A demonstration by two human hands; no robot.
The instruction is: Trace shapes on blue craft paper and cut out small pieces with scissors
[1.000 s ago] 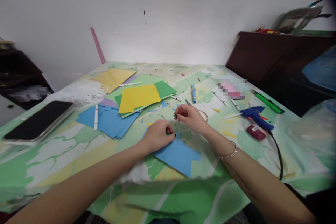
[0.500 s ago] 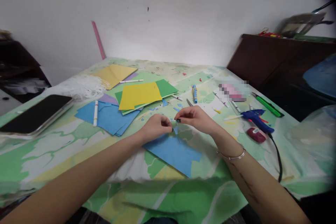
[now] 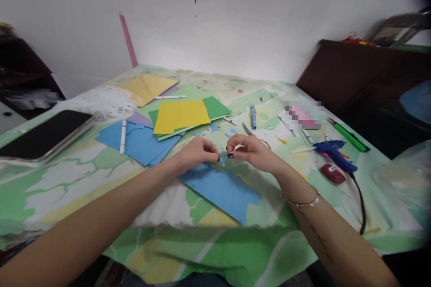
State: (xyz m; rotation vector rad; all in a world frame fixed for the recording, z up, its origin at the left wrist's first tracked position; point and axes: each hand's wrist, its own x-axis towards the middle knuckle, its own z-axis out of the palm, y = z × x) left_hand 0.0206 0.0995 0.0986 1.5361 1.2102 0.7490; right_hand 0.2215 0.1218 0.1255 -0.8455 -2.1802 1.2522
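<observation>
Over the near middle of the table, my left hand (image 3: 199, 152) is closed in a pinch at a small blue paper piece (image 3: 222, 160). Facing it closely, my right hand (image 3: 251, 151) also pinches, its thumb and finger at the piece's other side. Fingertips partly hide the piece, so its exact shape is unclear. Just below both hands lies a larger blue paper sheet (image 3: 222, 193) with a notched right corner. Scissors (image 3: 247, 129) lie behind my right hand, which partly covers them. Tiny blue paper scraps (image 3: 214, 127) are scattered beyond my fingers.
Left are a phone (image 3: 47, 134), white string (image 3: 111, 103), blue sheets (image 3: 141, 145) and a marker (image 3: 123, 138). Yellow paper (image 3: 182, 117) lies behind. To the right are a blue crayon-like roll (image 3: 253, 117), a blue glue gun (image 3: 333, 152) with a cord, and a green cutter (image 3: 348, 136).
The view has shifted slightly, so the wall and table sit differently. My hands stay close together, and the small blue piece has turned a little between my fingertips. More of the scissors shows.
</observation>
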